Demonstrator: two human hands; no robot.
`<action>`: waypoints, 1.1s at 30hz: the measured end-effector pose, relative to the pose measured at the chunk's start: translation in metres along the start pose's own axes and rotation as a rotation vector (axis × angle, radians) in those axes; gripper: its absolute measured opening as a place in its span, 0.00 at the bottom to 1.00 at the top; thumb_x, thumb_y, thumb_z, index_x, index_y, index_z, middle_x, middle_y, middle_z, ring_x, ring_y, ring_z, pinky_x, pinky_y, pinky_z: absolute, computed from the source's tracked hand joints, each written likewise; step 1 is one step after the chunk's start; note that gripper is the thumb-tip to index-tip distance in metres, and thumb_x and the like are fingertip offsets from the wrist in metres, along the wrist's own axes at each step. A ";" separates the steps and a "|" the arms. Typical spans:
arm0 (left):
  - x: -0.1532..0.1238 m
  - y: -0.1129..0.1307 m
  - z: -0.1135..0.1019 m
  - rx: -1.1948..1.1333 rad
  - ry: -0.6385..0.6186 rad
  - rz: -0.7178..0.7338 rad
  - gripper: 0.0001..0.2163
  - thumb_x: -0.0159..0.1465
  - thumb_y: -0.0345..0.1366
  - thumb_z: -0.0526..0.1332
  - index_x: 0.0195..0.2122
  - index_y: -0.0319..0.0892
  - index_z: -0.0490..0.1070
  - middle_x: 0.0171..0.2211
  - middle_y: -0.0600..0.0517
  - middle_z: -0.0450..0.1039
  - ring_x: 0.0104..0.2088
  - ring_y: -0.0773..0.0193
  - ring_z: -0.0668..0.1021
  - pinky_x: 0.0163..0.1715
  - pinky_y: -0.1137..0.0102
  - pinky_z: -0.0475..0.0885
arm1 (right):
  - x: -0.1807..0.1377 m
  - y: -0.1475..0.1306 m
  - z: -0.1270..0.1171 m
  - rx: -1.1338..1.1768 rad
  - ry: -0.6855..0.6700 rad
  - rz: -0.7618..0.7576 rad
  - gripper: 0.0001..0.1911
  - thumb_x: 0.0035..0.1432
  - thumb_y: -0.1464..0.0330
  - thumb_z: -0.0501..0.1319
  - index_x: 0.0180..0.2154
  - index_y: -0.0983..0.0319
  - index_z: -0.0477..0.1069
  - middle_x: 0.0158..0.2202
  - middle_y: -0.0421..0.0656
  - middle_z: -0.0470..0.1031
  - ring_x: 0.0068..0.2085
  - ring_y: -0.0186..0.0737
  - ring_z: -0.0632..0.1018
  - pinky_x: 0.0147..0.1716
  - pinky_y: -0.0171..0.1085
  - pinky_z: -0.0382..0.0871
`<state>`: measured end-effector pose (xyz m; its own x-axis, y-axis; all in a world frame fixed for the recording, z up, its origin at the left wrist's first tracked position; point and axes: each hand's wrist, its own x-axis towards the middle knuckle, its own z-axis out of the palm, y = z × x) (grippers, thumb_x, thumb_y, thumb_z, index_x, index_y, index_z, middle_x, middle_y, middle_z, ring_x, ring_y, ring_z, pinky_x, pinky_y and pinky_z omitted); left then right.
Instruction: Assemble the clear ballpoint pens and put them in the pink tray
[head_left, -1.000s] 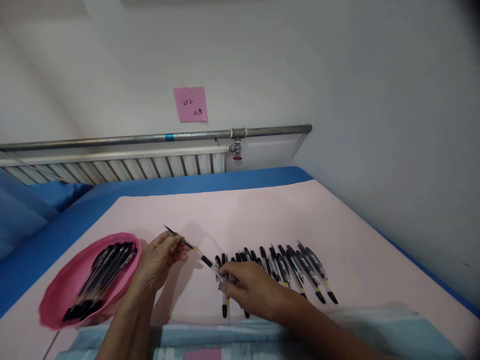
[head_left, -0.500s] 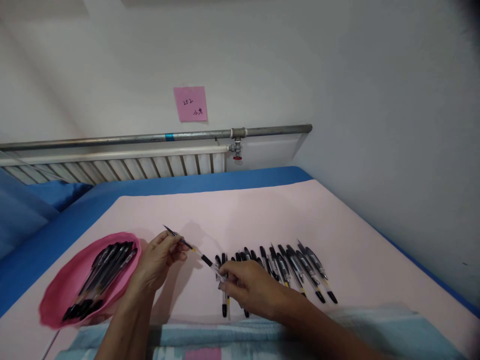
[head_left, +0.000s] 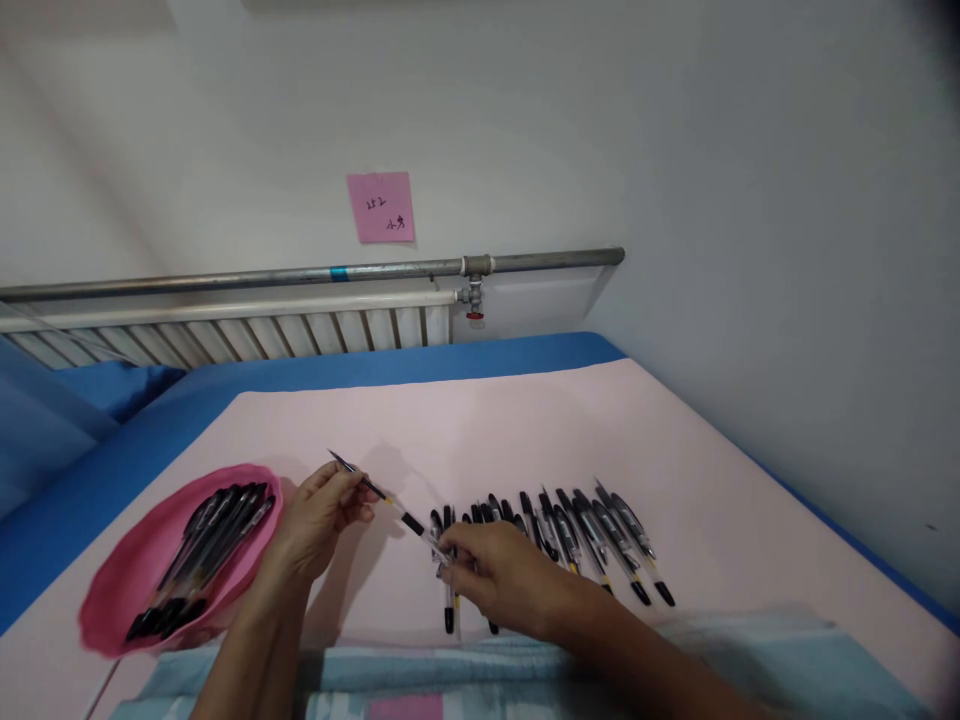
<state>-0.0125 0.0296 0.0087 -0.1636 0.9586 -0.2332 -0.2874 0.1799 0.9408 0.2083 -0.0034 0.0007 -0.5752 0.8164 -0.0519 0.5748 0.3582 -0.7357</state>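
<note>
Dim, diffuse light reaches the pink sheet (head_left: 525, 420), with soft shadows between the left hand (head_left: 319, 515) and the right hand (head_left: 495, 578). Beyond them, the wall (head_left: 525, 130) looks grey. Vignetting blackens the corner farthest up and right of the right hand; wide-angle distortion stretches the edges.

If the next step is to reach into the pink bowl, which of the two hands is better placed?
Probably the left hand: it is close beside the pink bowl, though it pinches the refill. The right hand is farther away, near the loose pens.
</note>
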 end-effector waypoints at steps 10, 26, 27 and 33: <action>-0.002 -0.002 0.002 0.031 -0.052 0.007 0.08 0.47 0.35 0.65 0.20 0.39 0.66 0.16 0.56 0.66 0.22 0.68 0.73 0.20 0.75 0.67 | 0.000 -0.002 -0.003 -0.012 -0.022 0.011 0.08 0.54 0.68 0.54 0.34 0.62 0.70 0.24 0.38 0.71 0.25 0.30 0.68 0.22 0.29 0.51; -0.023 -0.010 0.021 0.577 -0.479 -0.039 0.04 0.53 0.35 0.58 0.26 0.40 0.66 0.19 0.58 0.62 0.19 0.72 0.65 0.20 0.75 0.60 | 0.006 0.002 -0.011 0.052 0.232 0.016 0.05 0.54 0.69 0.53 0.28 0.62 0.65 0.22 0.35 0.64 0.24 0.29 0.64 0.25 0.29 0.52; -0.024 -0.014 0.023 0.652 -0.502 -0.057 0.03 0.52 0.34 0.58 0.26 0.41 0.67 0.19 0.58 0.62 0.19 0.72 0.64 0.19 0.76 0.58 | 0.007 0.003 -0.011 0.064 0.247 0.017 0.05 0.54 0.70 0.53 0.29 0.62 0.65 0.22 0.35 0.64 0.24 0.29 0.64 0.25 0.29 0.52; -0.025 -0.035 0.037 1.021 -0.538 0.127 0.07 0.52 0.31 0.53 0.27 0.42 0.70 0.23 0.56 0.70 0.25 0.68 0.69 0.26 0.74 0.60 | 0.007 0.005 -0.010 0.082 0.270 0.002 0.04 0.53 0.70 0.54 0.29 0.62 0.65 0.22 0.35 0.64 0.25 0.29 0.64 0.25 0.28 0.53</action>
<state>0.0366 0.0078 -0.0093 0.3558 0.9085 -0.2191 0.6373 -0.0644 0.7679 0.2128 0.0079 0.0035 -0.3923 0.9119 0.1203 0.5203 0.3278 -0.7885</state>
